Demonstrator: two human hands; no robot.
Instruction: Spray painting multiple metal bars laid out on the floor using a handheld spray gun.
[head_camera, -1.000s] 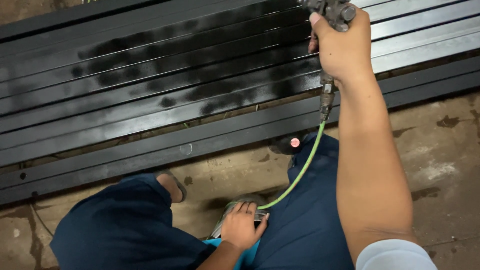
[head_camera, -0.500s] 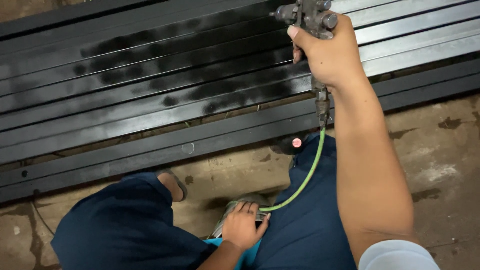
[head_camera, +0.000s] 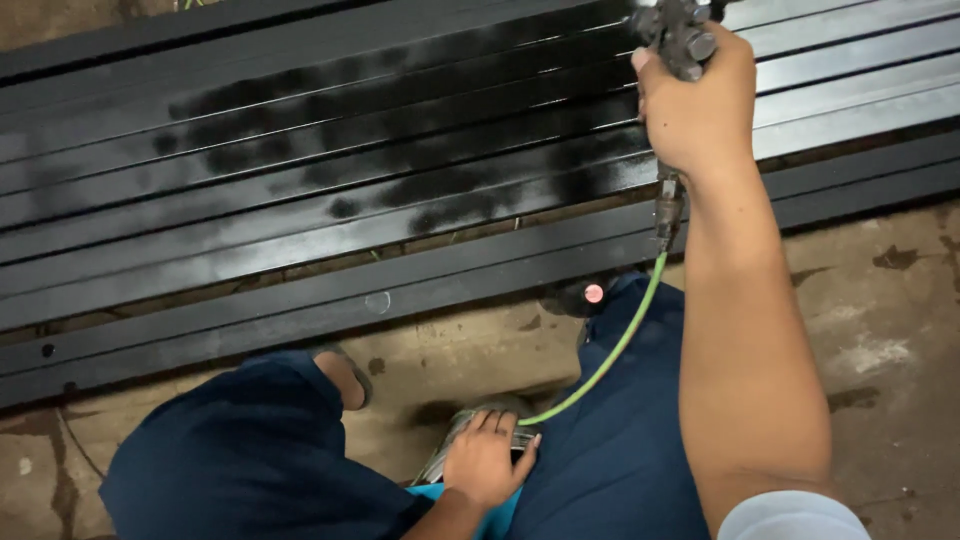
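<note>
Your right hand (head_camera: 700, 110) is wrapped tight around a metal spray gun (head_camera: 678, 40), fingers curled about its handle so the grip is closed on it, with the gun's head pointing out over the steel bars (head_camera: 300, 190). The gun sits at the upper right of the view, above the far end of the bars, and its lower stem (head_camera: 668, 210) hangs down past your wrist. From that stem a thin green hose (head_camera: 610, 355) runs down and to the left, across your right thigh, toward your left hand.

Your left hand (head_camera: 485, 460) lies low in the view between your knees, fingers bent and pressed onto a rounded metal object (head_camera: 462, 430) on the floor (what it is cannot be told, since the hand covers most of it). The grip there is curled over it rather than spread.

The bars lie side by side in a long row, running from left to right on a slight slope. Their middle stretch carries uneven glossy black patches (head_camera: 420, 170), while the right end is paler grey. The nearest bars, closest to your legs, are dark and even.

You are crouched on a stained concrete floor (head_camera: 900, 300) in dark blue trousers (head_camera: 230, 460), one foot in a sandal (head_camera: 350, 375) just short of the bars. A small red dot (head_camera: 593, 293) shows on a dark object near your right knee.
</note>
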